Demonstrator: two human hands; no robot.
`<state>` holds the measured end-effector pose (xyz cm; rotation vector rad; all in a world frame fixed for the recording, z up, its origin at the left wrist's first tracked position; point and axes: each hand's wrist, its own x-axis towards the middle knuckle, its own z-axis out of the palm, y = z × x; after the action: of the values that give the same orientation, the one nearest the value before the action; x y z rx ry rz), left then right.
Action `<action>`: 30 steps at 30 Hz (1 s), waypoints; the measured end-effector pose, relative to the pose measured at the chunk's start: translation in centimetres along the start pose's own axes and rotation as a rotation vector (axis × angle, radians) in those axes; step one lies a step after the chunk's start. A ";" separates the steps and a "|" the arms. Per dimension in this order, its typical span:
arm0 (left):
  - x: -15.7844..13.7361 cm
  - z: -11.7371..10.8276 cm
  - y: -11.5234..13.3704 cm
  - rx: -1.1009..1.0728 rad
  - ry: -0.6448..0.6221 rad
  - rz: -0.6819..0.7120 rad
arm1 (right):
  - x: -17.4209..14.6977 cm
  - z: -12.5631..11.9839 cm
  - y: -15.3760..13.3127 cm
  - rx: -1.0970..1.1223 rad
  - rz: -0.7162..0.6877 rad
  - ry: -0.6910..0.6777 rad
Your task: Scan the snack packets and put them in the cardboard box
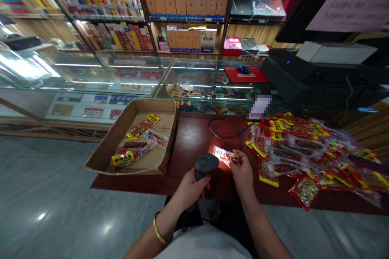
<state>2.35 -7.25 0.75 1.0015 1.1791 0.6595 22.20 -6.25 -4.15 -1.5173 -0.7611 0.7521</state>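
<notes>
My left hand [191,188] is wrapped round the handle of a dark barcode scanner [206,162], just above the front of the wooden counter. Bright light falls on a small snack packet [224,155], whose right end is pinched by my right hand [243,172]. The scanner's head is close to the packet's left side, apart from it. To the right, a large heap of snack packets [291,145] with red, yellow and clear wrapping spreads over the counter. On the left, an open cardboard box [170,137] holds several similar packets [123,157].
A black cable [209,127] loops across the wooden counter [190,137]. Behind it stand glass display cases [146,77], with a mouse [243,69] on a red mat [232,76]. A monitor [291,28] and dark machine [291,77] occupy the right. Stocked shelves [188,22] line the back.
</notes>
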 end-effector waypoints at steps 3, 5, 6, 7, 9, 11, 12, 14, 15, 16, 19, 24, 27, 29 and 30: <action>0.4 0.2 -0.1 0.007 0.000 -0.010 | -0.1 -0.1 0.4 0.014 -0.005 -0.021; 0.7 0.3 -0.3 0.014 0.000 -0.015 | -0.1 -0.3 0.7 0.038 -0.014 -0.031; 0.7 0.3 -0.3 0.017 0.000 -0.018 | -0.1 -0.4 0.9 0.052 -0.013 -0.033; 0.7 0.2 -0.4 0.020 0.000 -0.020 | 0.0 -0.5 1.0 0.066 -0.010 -0.032; 0.3 -0.1 -0.6 0.024 0.006 -0.024 | 0.3 -0.3 0.6 0.105 0.008 -0.026; -0.2 -0.6 -0.7 0.027 0.022 -0.030 | 0.7 0.9 -0.8 0.189 0.028 -0.036; -0.5 -0.9 -0.8 0.030 0.032 -0.034 | 0.9 1.9 -2.1 0.248 0.035 -0.058; -1.1 -1.4 -1.0 0.037 0.050 -0.040 | 1.2 4.9 -5.2 0.376 0.036 -0.171; -1.4 -1.6 -1.0 0.041 0.057 -0.042 | 1.2 6.6 -7.0 0.431 0.026 -0.271; -1.6 -1.7 -1.1 0.044 0.063 -0.043 | 1.1 8.2 -8.7 0.470 0.010 -0.401; -1.9 -1.7 -1.1 0.049 0.074 -0.036 | 0.6 11.5 -11.8 0.454 -0.094 -0.690; -1.8 -1.5 -0.9 0.050 0.063 -0.030 | 1.3 6.1 -8.6 -0.004 -0.322 -0.443; -1.5 -1.8 -0.9 0.055 0.043 -0.038 | 2.5 -2.9 -4.2 -0.388 -0.437 -0.128; -1.3 -2.0 -0.8 0.060 0.041 -0.041 | 2.7 -9.5 -1.9 -0.642 -0.469 0.044; -1.2 -2.0 -0.7 0.064 0.041 -0.041 | 2.6 -12.4 -1.0 -0.761 -0.465 0.137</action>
<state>0.04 -8.04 0.58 1.0187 1.2604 0.6152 33.78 -11.15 -2.33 -1.9207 -1.3242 -0.0170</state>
